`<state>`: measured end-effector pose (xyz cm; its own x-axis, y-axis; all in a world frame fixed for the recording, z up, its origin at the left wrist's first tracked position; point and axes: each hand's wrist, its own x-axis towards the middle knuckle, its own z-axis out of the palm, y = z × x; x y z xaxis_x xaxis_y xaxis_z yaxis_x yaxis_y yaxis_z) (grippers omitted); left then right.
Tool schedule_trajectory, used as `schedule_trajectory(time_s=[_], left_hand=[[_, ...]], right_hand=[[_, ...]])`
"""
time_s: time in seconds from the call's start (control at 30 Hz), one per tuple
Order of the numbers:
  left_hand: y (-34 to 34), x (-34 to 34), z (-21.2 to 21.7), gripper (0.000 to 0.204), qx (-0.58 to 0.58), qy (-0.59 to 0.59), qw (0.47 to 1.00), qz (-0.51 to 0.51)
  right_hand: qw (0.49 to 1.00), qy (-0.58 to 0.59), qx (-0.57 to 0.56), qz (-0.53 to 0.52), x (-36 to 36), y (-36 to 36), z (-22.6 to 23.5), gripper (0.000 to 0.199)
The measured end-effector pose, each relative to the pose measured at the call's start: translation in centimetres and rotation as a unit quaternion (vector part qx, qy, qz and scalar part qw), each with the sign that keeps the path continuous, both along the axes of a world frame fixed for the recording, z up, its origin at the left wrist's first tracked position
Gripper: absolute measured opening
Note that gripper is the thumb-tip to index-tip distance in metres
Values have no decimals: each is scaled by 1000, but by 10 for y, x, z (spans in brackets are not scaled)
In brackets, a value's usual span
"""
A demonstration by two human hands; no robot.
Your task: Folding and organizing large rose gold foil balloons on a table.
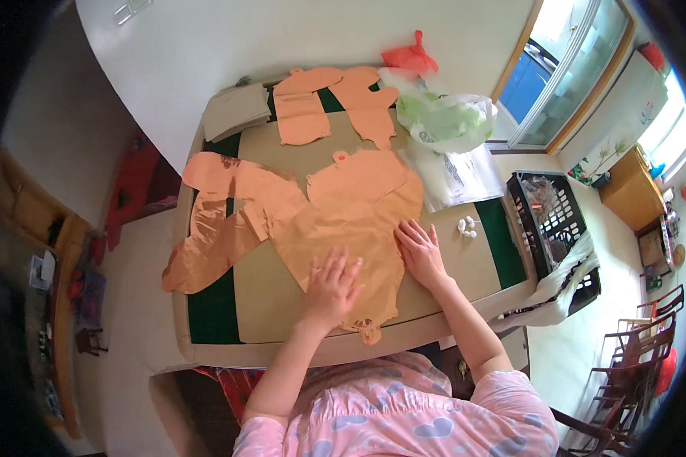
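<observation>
Hands: left hand [331,286] and right hand [421,251] lay flat, fingers spread, apart on orange fabric piece [351,221] | tabletop [465,259] | best smoothed outward evenly.

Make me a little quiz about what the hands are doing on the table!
1. True or false: both hands lie flat on the orange cut-out sheet.
2. What lies just right of the right hand? A) small white lumps B) scissors C) a cup
3. Fill in: the black crate stands at the table's ___ side.

Key: 1 true; the left hand too. 2 A. 3 right.
</observation>
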<state>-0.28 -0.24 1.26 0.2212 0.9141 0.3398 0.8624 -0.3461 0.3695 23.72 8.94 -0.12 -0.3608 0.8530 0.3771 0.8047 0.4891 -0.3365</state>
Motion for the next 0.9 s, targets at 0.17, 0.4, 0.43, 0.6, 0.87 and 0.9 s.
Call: schedule_trajectory(time_s=[0.17, 0.4, 0.43, 0.6, 0.87, 0.9], left_hand=[[-1, 14, -22, 51, -24, 25, 999, -9], [-1, 15, -24, 51, -15, 24, 1000, -1], [-1, 15, -26, 51, -15, 22, 1000, -2], [2, 13, -25, 54, -8, 34, 999, -7], [23, 1, -9, 51, 10, 8, 1000, -10], [24, 1, -12, 50, 16, 23, 1000, -11]], right_hand=[[1000, -13, 12, -6, 0, -1, -12, 33], [999, -20, 30, -9, 3, -4, -7, 31], [999, -13, 30, -9, 2, -4, -6, 30], [1000, -5, 29, -10, -1, -3, -5, 29], [999, -1, 37, -16, 1, -3, -9, 27], [999, -1, 39, -17, 1, -2, -9, 27]])
